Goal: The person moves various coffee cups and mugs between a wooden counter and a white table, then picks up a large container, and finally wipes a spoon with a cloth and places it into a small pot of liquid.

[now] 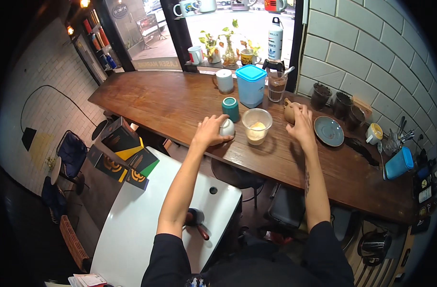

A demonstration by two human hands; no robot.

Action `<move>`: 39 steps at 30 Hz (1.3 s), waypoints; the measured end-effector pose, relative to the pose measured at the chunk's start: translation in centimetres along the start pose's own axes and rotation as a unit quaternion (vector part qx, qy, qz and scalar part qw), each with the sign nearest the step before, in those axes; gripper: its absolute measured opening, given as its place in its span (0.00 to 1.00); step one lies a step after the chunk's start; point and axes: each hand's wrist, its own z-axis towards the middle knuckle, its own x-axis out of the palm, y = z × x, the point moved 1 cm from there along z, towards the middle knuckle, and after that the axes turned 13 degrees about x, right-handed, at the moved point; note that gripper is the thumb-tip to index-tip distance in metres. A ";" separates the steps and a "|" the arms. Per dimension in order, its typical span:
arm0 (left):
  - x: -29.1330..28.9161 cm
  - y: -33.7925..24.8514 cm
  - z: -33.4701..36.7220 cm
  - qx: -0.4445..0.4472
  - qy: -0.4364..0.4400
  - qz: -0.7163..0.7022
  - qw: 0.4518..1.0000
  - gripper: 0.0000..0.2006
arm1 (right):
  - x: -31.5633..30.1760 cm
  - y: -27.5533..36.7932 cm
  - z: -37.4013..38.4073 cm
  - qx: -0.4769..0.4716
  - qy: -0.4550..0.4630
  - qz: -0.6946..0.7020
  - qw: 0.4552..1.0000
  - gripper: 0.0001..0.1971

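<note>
My left hand (210, 130) curls its fingers round a small white rounded cup (227, 127) on the wooden counter. To the right, my right hand (301, 123) grips a small brown pot-like vessel (290, 113), partly hidden by the fingers. Between the hands a clear plastic cup (256, 117) stands upright with something pale yellow inside. Just behind the white cup is a teal ribbed cup (230, 109). A blue-lidded container (251, 87) stands farther back, beside a glass of brown powder (276, 88) with a spoon in it.
A grey-blue plate (329, 131) lies right of my right hand, with several dark-filled cups (342, 104) along the tiled wall. A speckled mug (224, 81) stands at the back. Nearer me, a white table (132, 225) carries dark boxes (120, 143) and a wooden-handled portafilter-like tool (195, 218).
</note>
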 end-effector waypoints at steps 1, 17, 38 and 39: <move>-0.4 -0.3 0.5 -0.001 0.032 0.005 0.999 0.40 | 0.1 -1.1 1.4 -0.005 0.009 -0.013 1.000 0.43; -7.5 0.1 -11.6 -0.059 -0.379 -0.339 0.859 0.33 | -0.7 -2.8 8.3 0.071 0.034 -0.093 0.993 0.49; 1.5 -18.8 -75.8 -0.429 -0.710 -0.157 0.536 0.43 | 11.3 43.1 -49.1 -0.210 0.749 0.375 0.504 0.47; 1.8 -19.5 -78.1 -0.494 -0.679 -0.101 0.533 0.42 | 11.9 44.7 -52.4 -0.207 0.762 0.345 0.507 0.44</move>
